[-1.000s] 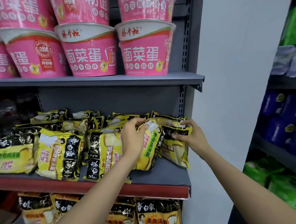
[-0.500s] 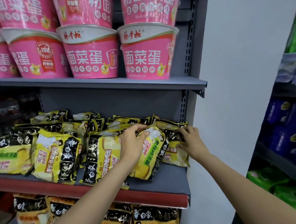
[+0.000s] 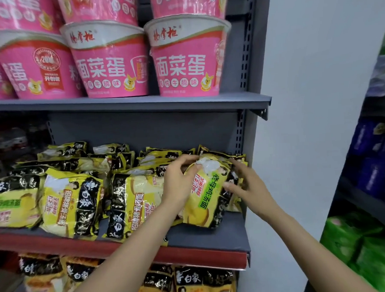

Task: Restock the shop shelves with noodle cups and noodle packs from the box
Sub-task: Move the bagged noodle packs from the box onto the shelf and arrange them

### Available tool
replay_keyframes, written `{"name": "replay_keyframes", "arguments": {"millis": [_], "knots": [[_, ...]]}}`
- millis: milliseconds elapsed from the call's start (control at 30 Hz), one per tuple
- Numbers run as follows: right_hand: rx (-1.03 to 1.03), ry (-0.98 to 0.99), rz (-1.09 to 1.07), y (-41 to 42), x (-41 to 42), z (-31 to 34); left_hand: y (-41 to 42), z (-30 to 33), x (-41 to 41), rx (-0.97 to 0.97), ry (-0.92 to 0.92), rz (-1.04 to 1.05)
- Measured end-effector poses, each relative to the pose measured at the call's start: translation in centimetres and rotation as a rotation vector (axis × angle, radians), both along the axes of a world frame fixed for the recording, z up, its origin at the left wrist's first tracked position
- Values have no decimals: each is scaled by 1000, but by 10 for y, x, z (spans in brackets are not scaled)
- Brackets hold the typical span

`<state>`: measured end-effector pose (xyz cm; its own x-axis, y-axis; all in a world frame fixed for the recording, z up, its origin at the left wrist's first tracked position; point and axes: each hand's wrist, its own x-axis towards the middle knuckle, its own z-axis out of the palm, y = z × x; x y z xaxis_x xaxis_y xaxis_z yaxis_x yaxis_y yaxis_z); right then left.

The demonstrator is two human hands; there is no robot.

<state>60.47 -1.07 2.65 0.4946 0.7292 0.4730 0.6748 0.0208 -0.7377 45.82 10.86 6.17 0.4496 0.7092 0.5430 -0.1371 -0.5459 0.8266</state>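
Note:
Yellow noodle packs fill the middle shelf [image 3: 205,236]. My left hand [image 3: 178,182] grips the top left edge of an upright yellow noodle pack [image 3: 206,196] with a green label at the shelf's right end. To that pack's right is my right hand [image 3: 247,183], its fingers straight and spread, touching the pack's right side and the packs [image 3: 234,201] behind it. Pink noodle cups [image 3: 114,67] stand stacked on the upper shelf [image 3: 127,105].
More yellow packs [image 3: 72,203] lean in rows to the left. Orange-yellow packs [image 3: 201,283] sit on the lower shelf. A grey upright [image 3: 246,76] and white wall bound the right. Another shelf at far right holds purple [image 3: 375,158] and green [image 3: 362,248] packages.
My right hand let go of the pack behind and its fingers straightened beside the green-label pack. My left hand kept hold of that pack. The view moved closer.

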Motion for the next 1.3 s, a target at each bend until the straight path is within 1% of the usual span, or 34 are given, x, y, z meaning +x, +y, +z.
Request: {"name": "replay_keyframes", "arguments": {"millis": [67, 133, 267, 300, 367, 467, 533, 567, 633, 700, 800, 900, 1033, 1100, 1200, 1300], "knots": [[0, 121, 49, -3, 0, 1, -6, 1, 6, -40, -38, -37], [46, 136, 11, -6, 1, 5, -9, 1, 10, -13, 15, -23], [16, 70, -58, -7, 1, 19, 0, 0, 8, 288, 352, 56], [-12, 35, -73, -6, 2, 22, 2, 0, 8, 350, 415, 54], [-67, -60, -88, 2, 4, 25, 4, -1, 8, 415, 522, 20], [-110, -248, -141, 15, 7, 21, 8, -6, 14, 466, 682, -14], [-200, -390, -216, 20, 7, 15, 11, -10, 17, 478, 776, 7], [-238, -423, -230, 22, 7, 13, 12, -11, 18, 494, 829, 22], [-257, -414, -179, 25, 6, 11, 13, -14, 20, 516, 904, 51], [-264, -408, -119, 29, 7, 12, 12, -16, 20, 520, 880, 91], [-310, -395, -102, 37, 7, 15, 15, -22, 20, 556, 819, 156], [-286, -336, -102, 40, 3, 14, 17, -27, 20, 547, 832, 154], [-194, -397, -200, 30, -6, 13, 14, -24, 17, 546, 757, 171], [-135, -399, -256, 21, -14, 13, 7, -21, 10, 593, 686, 212], [-65, -321, -257, 0, -37, 6, -10, -22, -11, 646, 591, 205], [-75, -228, -235, -27, -72, -13, -32, -35, -44, 608, 507, 146]]}}
